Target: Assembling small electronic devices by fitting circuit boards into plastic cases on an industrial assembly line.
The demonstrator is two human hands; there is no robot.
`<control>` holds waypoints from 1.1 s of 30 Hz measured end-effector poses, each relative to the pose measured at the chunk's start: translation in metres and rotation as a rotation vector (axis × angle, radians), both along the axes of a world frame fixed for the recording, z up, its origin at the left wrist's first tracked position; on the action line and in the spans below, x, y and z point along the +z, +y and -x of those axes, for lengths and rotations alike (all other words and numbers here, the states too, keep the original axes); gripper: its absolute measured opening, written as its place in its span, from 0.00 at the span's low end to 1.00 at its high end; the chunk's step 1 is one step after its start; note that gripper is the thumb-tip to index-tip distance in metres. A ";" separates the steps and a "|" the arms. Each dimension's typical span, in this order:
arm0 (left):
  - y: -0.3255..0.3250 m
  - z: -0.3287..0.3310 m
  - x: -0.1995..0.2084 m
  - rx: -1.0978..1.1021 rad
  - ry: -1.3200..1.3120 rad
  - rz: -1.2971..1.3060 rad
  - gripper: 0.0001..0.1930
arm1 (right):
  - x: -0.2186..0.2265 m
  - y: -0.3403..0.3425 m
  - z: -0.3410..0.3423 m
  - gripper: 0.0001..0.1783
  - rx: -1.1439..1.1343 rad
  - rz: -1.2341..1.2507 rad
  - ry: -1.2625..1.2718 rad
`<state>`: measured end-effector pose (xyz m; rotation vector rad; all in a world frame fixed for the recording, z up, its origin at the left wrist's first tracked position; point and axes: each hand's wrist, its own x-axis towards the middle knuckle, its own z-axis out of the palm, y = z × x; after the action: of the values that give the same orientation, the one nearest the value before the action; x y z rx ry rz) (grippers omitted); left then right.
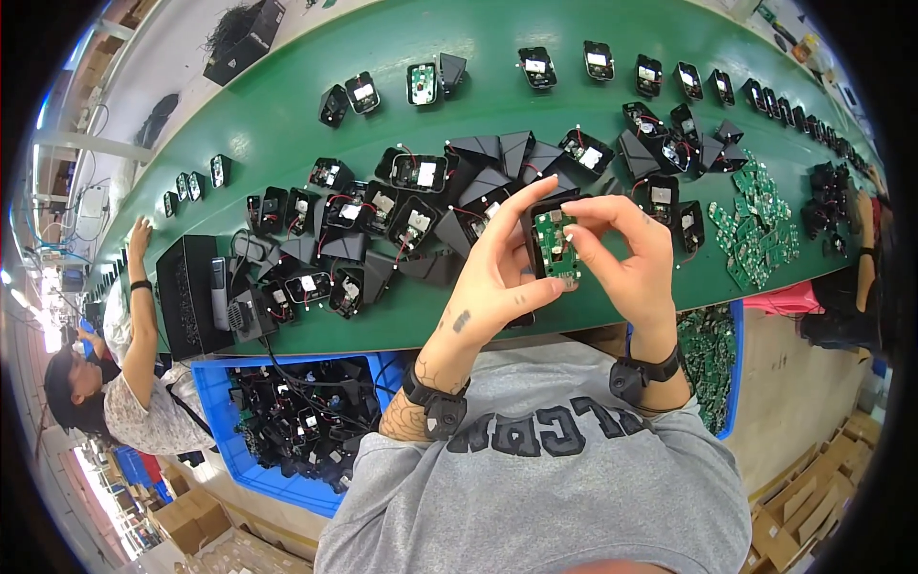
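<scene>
My left hand is wrapped round a small black plastic housing, its thumb along the lower edge and its fingers behind. A green circuit board sits in the housing's open face. Over the board's upper right, my right hand has its thumb and index finger closed on a small white connector. Whether that connector is plugged into the board cannot be made out. Beyond my hands lies a pile of black housings, many with thin red wires and white plugs.
Loose green circuit boards are heaped at the right of the green table. Rows of open housings line its far side. Below its near edge stand a blue bin of housings and another of boards. A co-worker reaches in at left.
</scene>
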<state>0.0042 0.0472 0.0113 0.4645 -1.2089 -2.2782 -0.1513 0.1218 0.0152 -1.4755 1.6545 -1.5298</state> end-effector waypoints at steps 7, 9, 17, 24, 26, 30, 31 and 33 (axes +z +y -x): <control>-0.001 -0.001 -0.001 0.003 -0.003 -0.060 0.43 | -0.004 -0.004 0.008 0.14 -0.003 0.204 0.369; -0.004 0.000 -0.006 0.029 0.013 -0.033 0.43 | 0.001 -0.004 0.010 0.13 0.069 0.204 0.368; 0.000 0.003 -0.008 0.015 0.030 -0.135 0.46 | -0.011 -0.008 0.006 0.08 -0.010 0.303 0.419; 0.002 0.002 -0.005 -0.016 0.037 -0.212 0.44 | -0.001 -0.003 0.013 0.22 0.047 0.320 0.425; 0.001 0.001 -0.008 -0.021 0.056 -0.174 0.43 | 0.004 -0.002 0.014 0.27 0.079 0.285 0.398; 0.004 0.000 -0.007 -0.005 0.044 -0.132 0.42 | 0.002 -0.001 0.019 0.33 0.199 0.230 0.565; 0.003 0.000 -0.011 0.008 0.024 -0.096 0.42 | 0.001 -0.001 0.019 0.32 0.187 0.235 0.602; 0.003 0.000 -0.010 0.021 0.002 -0.060 0.42 | 0.000 -0.002 0.019 0.31 0.176 0.239 0.637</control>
<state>0.0045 0.0506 0.0011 0.4948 -1.1321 -2.3020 -0.1708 0.1201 0.0152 -2.3524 1.6286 -1.2639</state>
